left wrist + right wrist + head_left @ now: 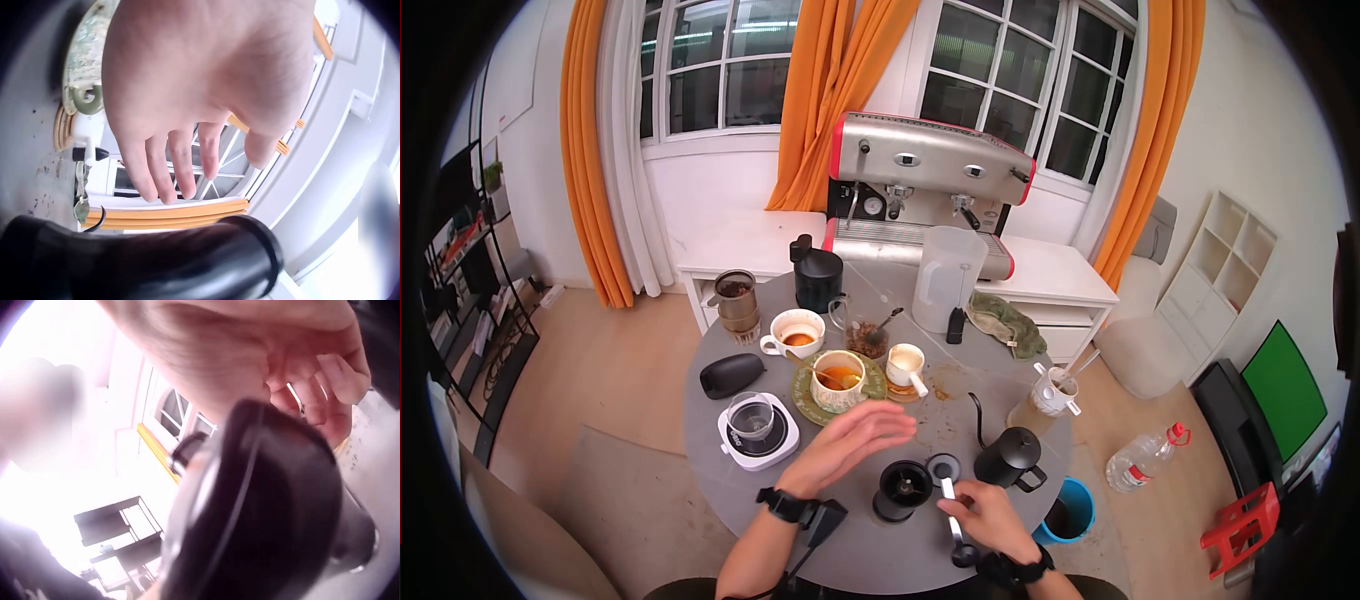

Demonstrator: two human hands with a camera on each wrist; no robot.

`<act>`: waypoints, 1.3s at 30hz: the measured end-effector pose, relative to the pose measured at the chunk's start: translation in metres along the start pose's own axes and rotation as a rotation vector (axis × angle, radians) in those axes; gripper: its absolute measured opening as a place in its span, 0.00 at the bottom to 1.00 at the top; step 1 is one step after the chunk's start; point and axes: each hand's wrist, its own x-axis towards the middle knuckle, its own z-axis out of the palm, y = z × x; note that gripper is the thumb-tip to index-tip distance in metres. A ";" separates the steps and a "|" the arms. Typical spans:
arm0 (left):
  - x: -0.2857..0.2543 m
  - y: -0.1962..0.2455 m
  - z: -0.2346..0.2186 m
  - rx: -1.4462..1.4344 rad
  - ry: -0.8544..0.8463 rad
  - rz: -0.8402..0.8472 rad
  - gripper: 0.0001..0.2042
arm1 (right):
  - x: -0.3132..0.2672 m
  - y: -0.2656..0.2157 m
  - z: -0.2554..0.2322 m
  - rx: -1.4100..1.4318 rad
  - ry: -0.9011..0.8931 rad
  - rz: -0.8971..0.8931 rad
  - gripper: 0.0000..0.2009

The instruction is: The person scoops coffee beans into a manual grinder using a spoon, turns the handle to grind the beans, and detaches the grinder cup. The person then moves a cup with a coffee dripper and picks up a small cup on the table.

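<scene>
My left hand point(850, 445) hovers above the table with nothing in it; in the left wrist view the fingers of this hand point(194, 81) hang extended and apart. Below it to the right stands a black grinder body point(900, 492), uncovered at the top. My right hand point(992, 515) pinches the silver crank arm point(948, 498), which joins a round lid point(943, 468) to a black knob point(965, 554). In the right wrist view, curled fingers of my right hand point(300, 381) show behind a large dark object point(269, 506).
A black kettle point(1008, 458) stands right of the lid. Beyond are a patterned cup point(838, 394) on a green plate, a white mug point(797, 323), a glass on a scale point(784, 452) and a tall translucent container point(949, 275). A blue bucket point(1080, 515) sits below the right edge.
</scene>
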 end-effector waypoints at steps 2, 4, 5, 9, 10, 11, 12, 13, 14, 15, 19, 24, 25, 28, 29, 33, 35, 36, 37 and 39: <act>-0.013 0.010 0.014 0.052 0.006 -0.021 0.29 | -0.020 -0.026 -0.024 0.138 0.010 0.056 0.10; -0.022 0.011 0.024 0.167 -0.080 0.019 0.35 | -0.028 -0.044 -0.040 0.455 -0.077 0.070 0.08; -0.022 0.010 0.029 0.137 -0.082 -0.034 0.43 | -0.028 -0.058 -0.045 0.497 -0.109 0.034 0.08; -0.024 0.003 0.038 0.367 -0.095 -0.077 0.46 | -0.019 -0.076 -0.035 0.606 -0.294 0.087 0.10; -0.023 0.003 0.040 0.371 -0.091 -0.074 0.46 | -0.017 -0.074 -0.032 0.607 -0.297 0.083 0.10; -0.023 0.004 0.042 0.467 -0.111 -0.062 0.45 | -0.014 -0.071 -0.029 0.593 -0.349 0.109 0.10; -0.022 0.004 0.046 0.563 -0.133 -0.052 0.44 | -0.012 -0.068 -0.026 0.580 -0.398 0.136 0.11; -0.022 0.003 0.050 0.569 -0.078 -0.022 0.40 | -0.008 -0.064 -0.023 0.575 -0.399 0.120 0.13; -0.023 0.001 0.049 0.573 -0.084 -0.025 0.40 | -0.008 -0.067 -0.024 0.580 -0.393 0.118 0.13; -0.023 -0.002 0.047 0.629 -0.069 -0.024 0.38 | -0.007 -0.075 -0.030 0.577 -0.424 0.150 0.13; -0.024 -0.013 0.046 0.549 0.051 0.034 0.32 | 0.004 -0.078 -0.031 0.527 -0.506 0.181 0.14; -0.025 -0.021 0.047 0.639 0.063 0.078 0.28 | -0.012 -0.068 -0.034 0.692 -0.463 0.226 0.12; -0.025 -0.021 0.046 0.687 0.053 0.099 0.28 | -0.021 -0.067 -0.036 0.777 -0.382 0.220 0.12; -0.025 -0.027 0.045 0.603 0.106 0.136 0.24 | -0.055 -0.066 -0.062 0.853 -0.408 0.171 0.15; -0.024 -0.028 0.045 0.592 0.115 0.140 0.24 | -0.060 -0.085 -0.064 0.546 -0.372 0.088 0.16; -0.024 -0.026 0.044 0.667 0.082 0.148 0.25 | -0.065 -0.104 -0.075 -0.154 -0.272 0.012 0.18; -0.025 -0.022 0.044 0.732 0.068 0.142 0.27 | -0.051 -0.091 -0.081 -0.338 -0.018 -0.074 0.17; -0.025 -0.024 0.044 0.651 0.071 0.136 0.27 | -0.039 -0.082 -0.091 -0.436 -0.052 -0.024 0.16; -0.024 -0.027 0.044 0.572 0.065 0.125 0.27 | -0.022 -0.085 -0.099 -0.466 -0.035 -0.028 0.16; -0.026 -0.030 0.044 0.555 0.081 0.095 0.28 | 0.019 -0.087 -0.109 -0.496 -0.029 -0.070 0.16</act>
